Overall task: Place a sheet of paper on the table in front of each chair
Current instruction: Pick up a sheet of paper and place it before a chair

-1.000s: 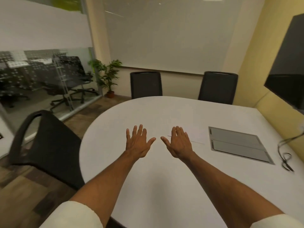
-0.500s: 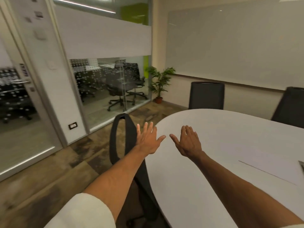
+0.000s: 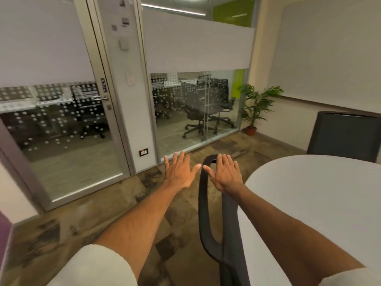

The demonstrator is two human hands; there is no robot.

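Both my arms reach forward, palms down, fingers spread. My left hand [image 3: 179,172] hovers over the floor, holding nothing. My right hand [image 3: 225,174] is empty too and hangs above the top of a black chair [image 3: 218,228] seen edge-on against the white rounded table [image 3: 321,203]. A second black chair [image 3: 344,136] stands at the table's far side. No sheet of paper shows in this view.
A glass door [image 3: 61,129] with a handle and a glass partition [image 3: 195,106] close the left side. A potted plant [image 3: 256,108] stands in the corner below a large whiteboard [image 3: 329,50]. Brown patterned floor [image 3: 92,219] lies between me and the door.
The view has swung left from the table toward the glass door. The paper and the table's cable hatch have left the frame. Both hands stay spread and empty.
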